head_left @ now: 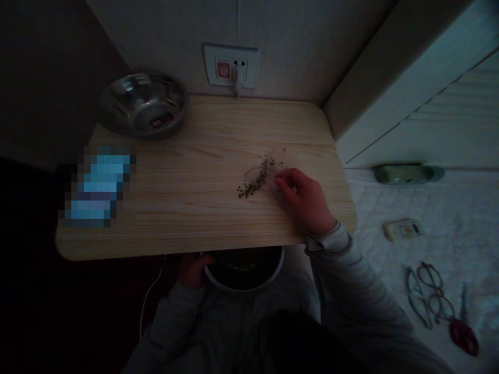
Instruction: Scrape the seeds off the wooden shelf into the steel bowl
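Observation:
My right hand [306, 200] is closed, its thumb and fingers pinching the edge of a clear, thin, curved plastic piece [253, 170] over the wooden tabletop [187, 208]. A scatter of small dark bean-like grains [255, 186] lies around and under that piece; its full outline is hard to see in the dim light. Below the table's front edge, my left hand [193, 270] grips the left rim of a light-rimmed bowl [249, 287] on my lap. The bowl's inside is dark, and the tabletop hides its far side.
A steel bowl [144, 106] stands at the back left, with a phone [99, 187] in front of it. A plug sits in the wall socket [231, 66]. On the white bedding [374, 280] at right lie a green container [409, 174], a remote-like device [403, 230], scissors [431, 275] and a red-handled item [463, 336].

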Available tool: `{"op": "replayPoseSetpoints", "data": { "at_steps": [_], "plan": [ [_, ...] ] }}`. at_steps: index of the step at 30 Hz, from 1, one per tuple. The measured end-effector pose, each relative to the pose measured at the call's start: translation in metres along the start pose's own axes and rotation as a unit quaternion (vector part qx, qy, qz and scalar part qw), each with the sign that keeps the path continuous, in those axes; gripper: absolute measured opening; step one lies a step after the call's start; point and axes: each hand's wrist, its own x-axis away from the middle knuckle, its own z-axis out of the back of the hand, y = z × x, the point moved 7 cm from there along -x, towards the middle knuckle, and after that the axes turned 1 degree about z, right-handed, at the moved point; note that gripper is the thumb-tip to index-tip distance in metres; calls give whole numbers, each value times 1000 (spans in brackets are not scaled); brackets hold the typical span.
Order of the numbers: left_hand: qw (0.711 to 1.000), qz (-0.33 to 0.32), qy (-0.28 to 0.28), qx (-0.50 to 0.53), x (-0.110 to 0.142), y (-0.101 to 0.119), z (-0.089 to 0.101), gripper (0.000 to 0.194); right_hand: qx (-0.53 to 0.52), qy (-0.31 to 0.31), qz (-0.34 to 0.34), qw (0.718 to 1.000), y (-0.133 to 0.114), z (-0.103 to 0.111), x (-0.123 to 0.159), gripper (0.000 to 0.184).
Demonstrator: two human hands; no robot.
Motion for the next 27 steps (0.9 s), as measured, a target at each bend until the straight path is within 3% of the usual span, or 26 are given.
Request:
{"op": "replayPoseSetpoints", "data": {
  "at_steps": [11, 17, 23, 27],
  "plan": [
    [987, -137, 33, -75, 12, 16, 13, 14, 27, -44, 37, 998, -16, -21, -12, 17],
    [993, -87, -15, -82, -1, 9, 16, 19, 24, -86, 59, 994, -26, -29, -8, 18],
    [991, -112, 30, -66, 4, 8, 17, 16, 20, -133, 91, 987, -39, -37, 3, 18],
    [992, -74, -32, -99, 0, 7, 12, 19, 13, -131, 92, 987, -41, -32, 6, 18]
  ]
}}
